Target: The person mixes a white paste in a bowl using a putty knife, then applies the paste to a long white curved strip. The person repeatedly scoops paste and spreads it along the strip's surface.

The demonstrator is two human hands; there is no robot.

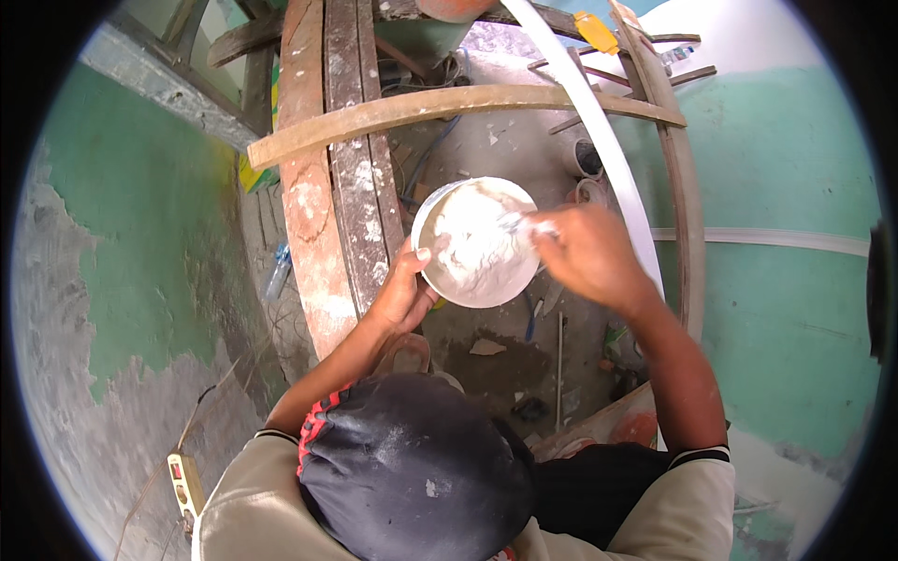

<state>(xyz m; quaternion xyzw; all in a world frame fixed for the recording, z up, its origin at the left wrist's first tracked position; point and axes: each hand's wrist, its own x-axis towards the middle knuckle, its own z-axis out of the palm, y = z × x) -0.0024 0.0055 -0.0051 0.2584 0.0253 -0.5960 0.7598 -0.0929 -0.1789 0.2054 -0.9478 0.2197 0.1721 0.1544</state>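
Evidently, the left hand (404,294) cups a white tub (424,222) of white mix (475,248), thumb over its rim; opposite, the right hand (589,251), elbow bent outward, curls around a blurred implement (517,222) above it.

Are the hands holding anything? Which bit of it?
The left hand holds the tub by the left side of its rim. The right hand is blurred; what it grips can't be told.
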